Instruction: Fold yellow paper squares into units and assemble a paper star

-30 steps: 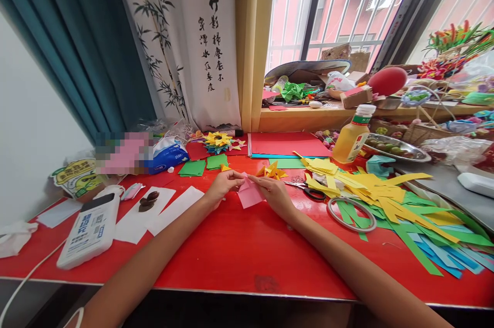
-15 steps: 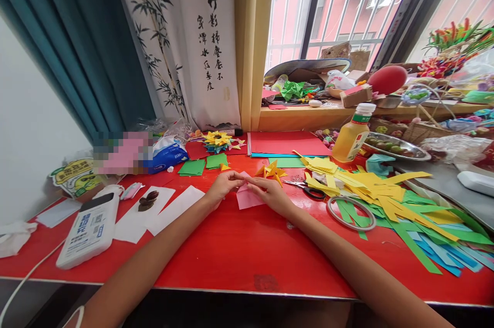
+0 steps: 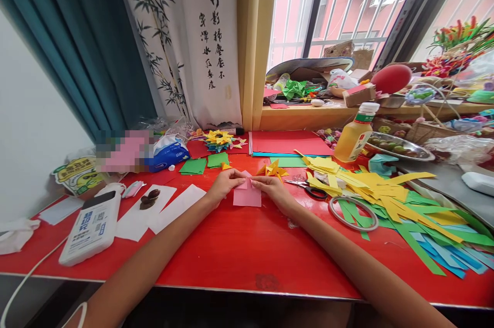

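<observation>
A pink paper square [image 3: 247, 195] lies on the red table [image 3: 239, 251] in the middle. My left hand [image 3: 224, 185] pinches its top left edge with closed fingertips. My right hand [image 3: 275, 190] pinches the top right edge, fingers pressed together. Both hands meet over a small fold at the paper's top. Folded yellow paper pieces [image 3: 273, 169] sit just behind my right hand.
Scissors [image 3: 311, 191] and a tape ring [image 3: 353, 213] lie to the right, beside a heap of yellow, green and blue paper strips [image 3: 401, 209]. A juice bottle [image 3: 354, 134], red sheets [image 3: 287, 142], green squares [image 3: 204, 164], a white bottle [image 3: 92, 225] and white papers [image 3: 170, 207] surround them.
The pink paper has turned from a tilted position to lie square to me. Both hands have shifted slightly along its top edge and stay pinched on it.
</observation>
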{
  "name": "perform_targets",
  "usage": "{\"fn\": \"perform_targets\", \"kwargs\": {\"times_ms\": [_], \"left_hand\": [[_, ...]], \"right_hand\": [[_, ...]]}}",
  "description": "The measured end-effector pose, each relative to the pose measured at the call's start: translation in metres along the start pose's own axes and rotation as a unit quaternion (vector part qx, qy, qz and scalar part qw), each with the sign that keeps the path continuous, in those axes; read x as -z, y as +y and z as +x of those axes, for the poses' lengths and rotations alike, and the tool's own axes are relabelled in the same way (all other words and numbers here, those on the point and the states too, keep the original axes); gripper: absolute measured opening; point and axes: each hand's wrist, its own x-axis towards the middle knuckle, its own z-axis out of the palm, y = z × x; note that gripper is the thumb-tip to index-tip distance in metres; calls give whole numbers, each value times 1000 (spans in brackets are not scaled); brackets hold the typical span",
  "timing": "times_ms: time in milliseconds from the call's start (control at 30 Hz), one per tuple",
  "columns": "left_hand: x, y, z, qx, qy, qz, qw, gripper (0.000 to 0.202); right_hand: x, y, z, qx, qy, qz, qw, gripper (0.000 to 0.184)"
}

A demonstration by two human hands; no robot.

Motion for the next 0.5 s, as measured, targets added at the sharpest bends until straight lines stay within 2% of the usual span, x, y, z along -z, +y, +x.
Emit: {"fn": "perform_targets", "kwargs": {"times_ms": [500], "left_hand": [[-6, 5, -3, -52, 21, 10, 998, 17]], "right_hand": [[2, 5, 1, -76, -61, 164, 982, 29]]}}
